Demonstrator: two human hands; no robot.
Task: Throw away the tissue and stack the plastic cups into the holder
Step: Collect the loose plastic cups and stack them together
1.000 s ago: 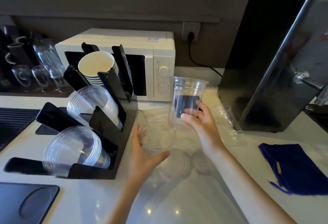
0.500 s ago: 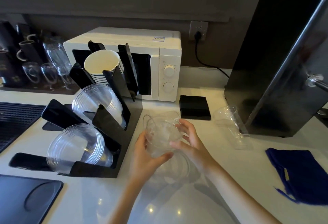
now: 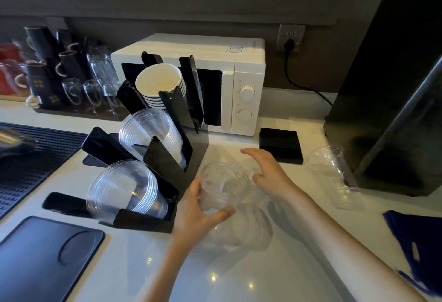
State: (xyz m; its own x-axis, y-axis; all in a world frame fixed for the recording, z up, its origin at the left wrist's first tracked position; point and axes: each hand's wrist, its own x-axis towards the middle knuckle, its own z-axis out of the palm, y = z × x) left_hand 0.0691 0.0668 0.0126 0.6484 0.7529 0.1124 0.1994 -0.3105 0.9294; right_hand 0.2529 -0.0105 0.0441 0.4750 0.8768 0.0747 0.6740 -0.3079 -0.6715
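Left hand (image 3: 198,208) fingers wrapped around clear cup stack (image 3: 223,187); right hand (image 3: 267,172) fingers spread wide, empty.

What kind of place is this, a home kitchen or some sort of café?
Probably an office pantry or café drinks counter, not a home kitchen. A black cup holder stocks stacked paper and clear plastic cups, beside a white microwave and a tray of mugs and glasses.
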